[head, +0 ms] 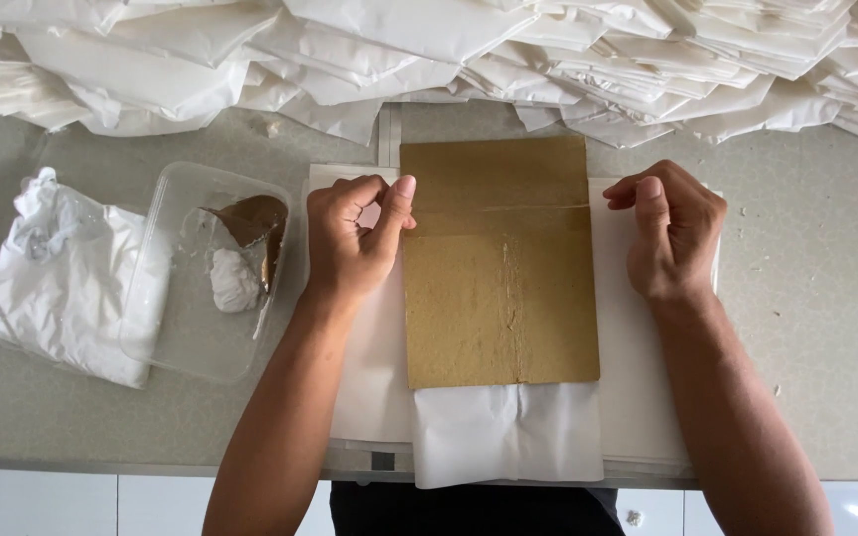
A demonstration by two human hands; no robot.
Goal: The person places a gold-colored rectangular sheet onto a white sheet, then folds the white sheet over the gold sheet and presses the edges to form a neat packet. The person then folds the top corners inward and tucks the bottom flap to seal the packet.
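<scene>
- Left hand (pixel 355 233) is curled at the left edge of the cardboard (pixel 499 263), thumb and fingers pinched on what looks like the edge of the white paper (pixel 374 387) under it.
- Right hand (pixel 672 228) is curled the same way on the right side, fingers tucked down on the paper's edge. Can't tell if it's really gripping or just pressing.
- Hands sit well apart, one on each side of the cardboard.
- The cardboard lies flat in the middle of the tabletop (pixel 826 328), on a stack of white sheets, with a folded flap (pixel 508 432) poking out at its near end.
- Looks to me like the side-fold step: the cardboard works as a template and both side edges are being lifted.
- Next move probably needs both sides pulled over evenly while the cardboard stays square, otherwise the creases go crooked.
- Left of it: a clear tub (pixel 201 278) with white paste and a brown scraper, plus a white bag (pixel 62 278).
- Far side: a big pile (pixel 449 50) of folded white pieces.
</scene>
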